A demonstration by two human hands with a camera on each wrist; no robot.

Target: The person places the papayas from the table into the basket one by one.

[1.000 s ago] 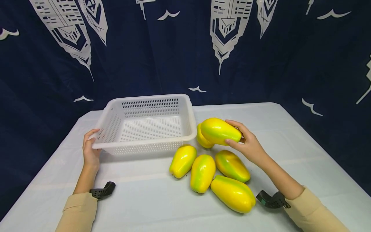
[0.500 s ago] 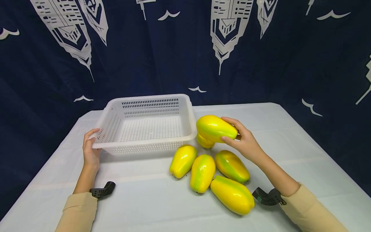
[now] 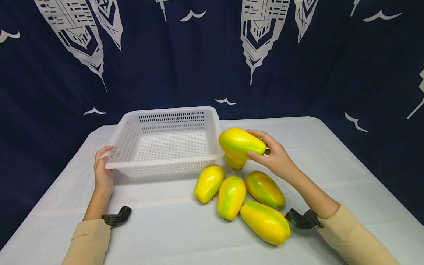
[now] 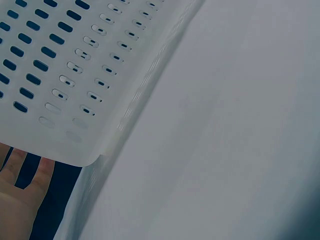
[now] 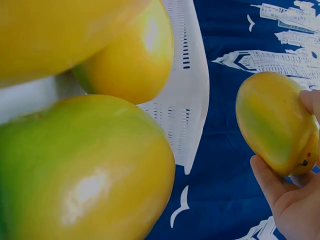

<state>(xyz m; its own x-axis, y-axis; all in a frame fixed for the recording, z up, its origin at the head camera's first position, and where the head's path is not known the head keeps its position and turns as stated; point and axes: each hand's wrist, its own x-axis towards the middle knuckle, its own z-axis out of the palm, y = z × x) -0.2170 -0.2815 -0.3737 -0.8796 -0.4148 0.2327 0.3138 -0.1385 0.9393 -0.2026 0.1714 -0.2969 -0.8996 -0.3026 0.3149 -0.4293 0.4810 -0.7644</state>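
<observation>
The right hand (image 3: 277,157) grips a yellow-green fruit (image 3: 240,141) near the right rim of the white basket (image 3: 170,170), hiding much of a second fruit (image 3: 236,163) behind it (only its lower part shows). The left hand (image 3: 104,172) holds the basket's near left corner; the left wrist view loses its fingertips behind the wall. Four more fruits (image 3: 232,198) lie on the bench (image 3: 159,228).
</observation>
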